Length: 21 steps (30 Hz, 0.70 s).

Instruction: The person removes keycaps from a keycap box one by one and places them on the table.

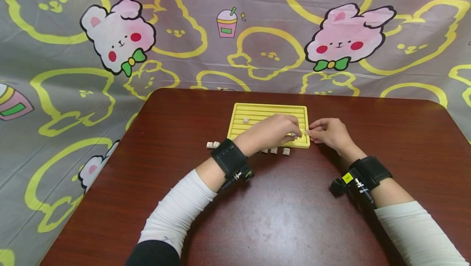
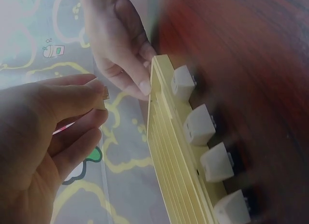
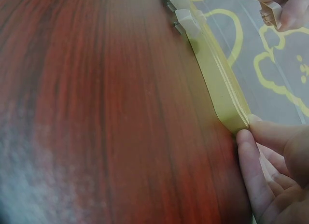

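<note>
My left hand (image 1: 277,129) is over the right part of a yellow ridged tray (image 1: 263,112). Between its thumb and fingers it pinches a small pale keycap (image 3: 271,14), held above the tray with its underside partly showing in the right wrist view. At the tray's right edge, my right hand (image 1: 330,133) grips the near corner by thumb and fingers. One white keycap (image 1: 245,120) sits in the tray towards the upper left. Along the tray's near side, several more keycaps (image 2: 217,162) stand on the table; my left forearm hides part of that row in the head view.
The dark reddish wooden table (image 1: 279,204) runs in front of the tray and to both sides. Behind it hangs a cloth (image 1: 206,25) printed with cartoon animals. Two loose keycaps (image 1: 212,145) lie left of my left wrist. Both wrists wear black straps (image 1: 229,157) with small cameras.
</note>
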Each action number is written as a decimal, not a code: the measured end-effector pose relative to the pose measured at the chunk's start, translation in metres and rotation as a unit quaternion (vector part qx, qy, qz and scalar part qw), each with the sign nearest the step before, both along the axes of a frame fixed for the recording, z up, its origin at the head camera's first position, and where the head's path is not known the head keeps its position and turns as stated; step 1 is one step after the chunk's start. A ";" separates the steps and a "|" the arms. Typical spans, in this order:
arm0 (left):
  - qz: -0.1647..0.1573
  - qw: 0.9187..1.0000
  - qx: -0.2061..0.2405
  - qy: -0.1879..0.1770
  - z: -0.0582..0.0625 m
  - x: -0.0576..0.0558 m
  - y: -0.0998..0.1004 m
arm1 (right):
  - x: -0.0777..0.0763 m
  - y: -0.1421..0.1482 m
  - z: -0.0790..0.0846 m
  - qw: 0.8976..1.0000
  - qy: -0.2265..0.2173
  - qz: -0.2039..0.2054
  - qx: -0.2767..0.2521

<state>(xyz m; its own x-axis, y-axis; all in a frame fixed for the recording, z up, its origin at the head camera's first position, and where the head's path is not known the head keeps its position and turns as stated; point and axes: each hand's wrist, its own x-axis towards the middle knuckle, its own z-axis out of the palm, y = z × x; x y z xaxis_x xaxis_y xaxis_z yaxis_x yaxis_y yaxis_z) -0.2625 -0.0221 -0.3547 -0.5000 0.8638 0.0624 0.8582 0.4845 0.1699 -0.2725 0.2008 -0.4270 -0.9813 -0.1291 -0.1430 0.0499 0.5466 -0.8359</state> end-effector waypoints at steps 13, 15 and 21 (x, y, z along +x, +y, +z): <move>-0.003 1.000 -0.002 0.000 -0.002 0.005 0.009 | 0.002 0.001 0.002 1.000 -0.001 0.003 0.003; -0.004 1.000 -0.001 -0.004 -0.003 0.006 0.010 | 0.002 0.001 0.002 1.000 0.000 0.004 0.003; -0.008 1.000 -0.004 -0.001 -0.007 0.008 0.016 | -0.002 0.004 0.000 1.000 0.003 0.013 -0.008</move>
<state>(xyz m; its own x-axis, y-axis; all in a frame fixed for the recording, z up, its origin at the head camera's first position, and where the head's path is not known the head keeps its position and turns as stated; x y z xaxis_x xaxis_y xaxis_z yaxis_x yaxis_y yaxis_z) -0.2549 -0.0060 -0.3621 -0.4861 0.8722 0.0555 0.8656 0.4717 0.1679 -0.2747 0.2044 -0.4267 -0.9785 -0.1560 -0.1348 0.0314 0.5335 -0.8452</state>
